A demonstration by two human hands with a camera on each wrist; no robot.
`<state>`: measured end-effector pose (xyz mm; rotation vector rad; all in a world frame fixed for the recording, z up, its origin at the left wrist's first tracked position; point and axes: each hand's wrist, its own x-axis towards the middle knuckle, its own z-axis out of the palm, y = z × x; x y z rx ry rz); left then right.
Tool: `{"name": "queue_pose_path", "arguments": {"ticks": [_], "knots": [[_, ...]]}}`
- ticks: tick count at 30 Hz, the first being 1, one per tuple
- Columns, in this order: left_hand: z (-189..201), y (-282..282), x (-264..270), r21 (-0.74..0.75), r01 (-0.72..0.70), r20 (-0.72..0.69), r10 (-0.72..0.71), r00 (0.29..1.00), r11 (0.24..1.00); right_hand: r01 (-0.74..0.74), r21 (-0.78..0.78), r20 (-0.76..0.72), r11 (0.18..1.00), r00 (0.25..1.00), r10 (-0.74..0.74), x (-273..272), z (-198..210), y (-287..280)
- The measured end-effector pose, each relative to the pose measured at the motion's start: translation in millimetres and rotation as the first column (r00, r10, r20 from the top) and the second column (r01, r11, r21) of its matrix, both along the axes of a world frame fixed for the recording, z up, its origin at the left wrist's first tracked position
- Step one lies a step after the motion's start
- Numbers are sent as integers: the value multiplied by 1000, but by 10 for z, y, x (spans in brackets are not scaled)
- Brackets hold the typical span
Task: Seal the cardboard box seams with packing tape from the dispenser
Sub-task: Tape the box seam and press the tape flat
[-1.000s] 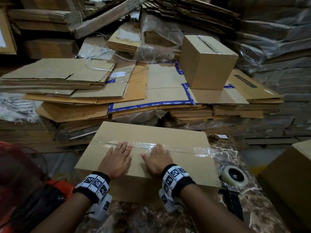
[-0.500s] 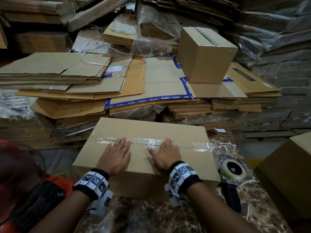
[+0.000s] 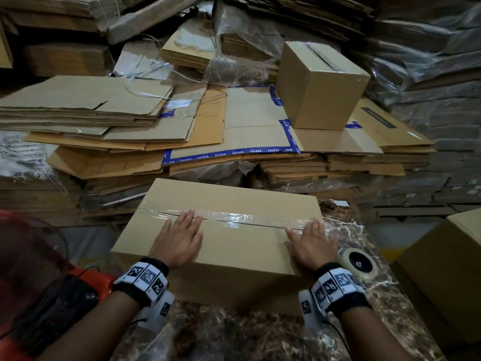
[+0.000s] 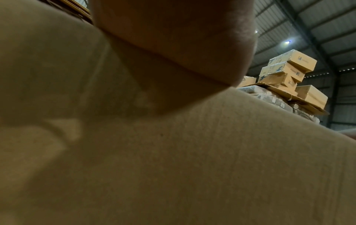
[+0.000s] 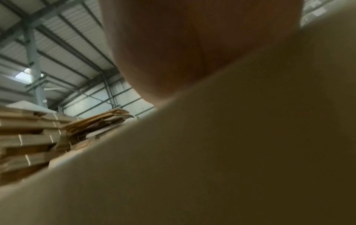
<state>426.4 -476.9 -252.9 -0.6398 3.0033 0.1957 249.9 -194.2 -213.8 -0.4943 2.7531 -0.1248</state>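
A closed brown cardboard box (image 3: 242, 246) lies on the marble table (image 3: 234, 332). A strip of clear packing tape (image 3: 234, 217) runs along its top seam. My left hand (image 3: 179, 238) lies flat on the lid left of centre, fingertips on the tape. At the box's right end my right hand (image 3: 311, 243) presses flat, fingers straight, reaching the tape. The tape dispenser (image 3: 358, 264) with its pale roll lies on the table just right of the box. Both wrist views show only the box's top (image 4: 192, 167) (image 5: 231, 152) and the heel of each hand up close.
Stacks of flattened cartons (image 3: 182, 136) fill the space behind the table. A small taped box (image 3: 320, 84) stands on them. Another carton (image 3: 447, 272) sits at the right, beside the table. A red and black object (image 3: 52, 295) is at lower left.
My right hand has slid along the taped seam from the box's middle to its right end. My left hand has barely shifted.
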Motion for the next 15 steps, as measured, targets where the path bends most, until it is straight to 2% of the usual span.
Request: {"name": "queue_pose_path", "arguments": {"ticks": [2, 5, 7, 11, 15], "knots": [[-1, 18, -10, 4, -4, 0, 4, 1000, 1000, -5, 4, 10, 1000, 1000, 5, 93, 27, -214], [4, 43, -13, 18, -31, -41, 32, 999, 999, -124, -26, 22, 992, 992, 124, 334, -49, -630], [34, 72, -3, 41, -33, -43, 35, 998, 999, -148, -37, 6, 988, 989, 148, 460, -118, -791], [110, -164, 91, 62, -25, -3, 26, 1000, 998, -231, -61, -71, 971, 971, 227, 443, -218, -714], [102, -770, 341, 20, -191, 1, 191, 982, 981, -339, -105, -75, 935, 940, 332, 277, -216, -576]]}}
